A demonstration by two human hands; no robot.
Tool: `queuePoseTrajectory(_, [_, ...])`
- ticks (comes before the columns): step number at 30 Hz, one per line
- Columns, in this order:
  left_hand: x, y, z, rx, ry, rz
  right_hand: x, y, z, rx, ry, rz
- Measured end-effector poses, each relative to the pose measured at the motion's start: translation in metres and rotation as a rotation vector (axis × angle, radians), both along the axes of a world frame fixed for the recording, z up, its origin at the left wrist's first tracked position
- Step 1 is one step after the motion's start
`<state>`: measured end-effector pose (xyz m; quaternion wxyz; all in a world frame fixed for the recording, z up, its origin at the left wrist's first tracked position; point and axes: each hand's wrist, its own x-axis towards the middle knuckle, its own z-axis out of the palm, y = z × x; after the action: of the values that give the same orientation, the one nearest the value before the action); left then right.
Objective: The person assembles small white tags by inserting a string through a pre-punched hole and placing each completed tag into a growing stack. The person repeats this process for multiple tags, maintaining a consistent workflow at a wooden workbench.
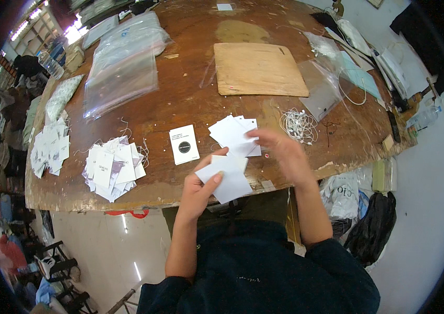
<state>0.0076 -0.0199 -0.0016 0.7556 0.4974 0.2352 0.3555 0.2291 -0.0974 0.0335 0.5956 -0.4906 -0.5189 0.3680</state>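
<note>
My left hand (pixel 200 189) is closed around a few small white cards (pixel 231 187), thumb on top, just above the table's near edge. Motion blurs my right hand (pixel 288 157), whose fingertips point left over a loose pile of white cards (pixel 228 131); whether they grip anything I cannot tell. To the left of that pile lies a single white card (pixel 183 145) with dark print and a black round mark. Beyond my right hand sits a tangle of thin white strings (pixel 298 126).
A heap of white tags with strings (pixel 112 170) and another tag heap (pixel 50 149) lie at the left. Clear plastic bags (pixel 122 68) are stacked behind them. A wooden board (pixel 260 70) rests mid-table, with a plastic sleeve (pixel 320 86) beside it. Bags (pixel 371 225) stand below the right edge.
</note>
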Motion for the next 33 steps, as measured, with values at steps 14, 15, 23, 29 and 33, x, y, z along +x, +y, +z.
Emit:
queuePoseTrajectory(14, [-0.01,-0.006,-0.011,-0.006,0.043,0.123,-0.02,0.02,0.014,0.276,0.847,-0.249])
queuePoseTrajectory(15, [-0.011,0.0,-0.009,0.027,0.106,0.219,-0.027,0.015,0.015,0.225,0.776,-0.337])
queuePoseTrajectory(23, [-0.007,0.004,0.004,0.221,0.175,0.323,-0.086,0.021,0.003,0.01,-0.156,-0.292])
queuePoseTrajectory(29, [-0.007,0.003,0.008,0.404,0.288,0.349,-0.095,0.036,0.004,0.174,-0.506,-0.396])
queuePoseTrajectory(33, [-0.005,0.001,0.008,0.661,0.354,0.408,-0.099,0.037,0.001,0.202,-0.542,-0.438])
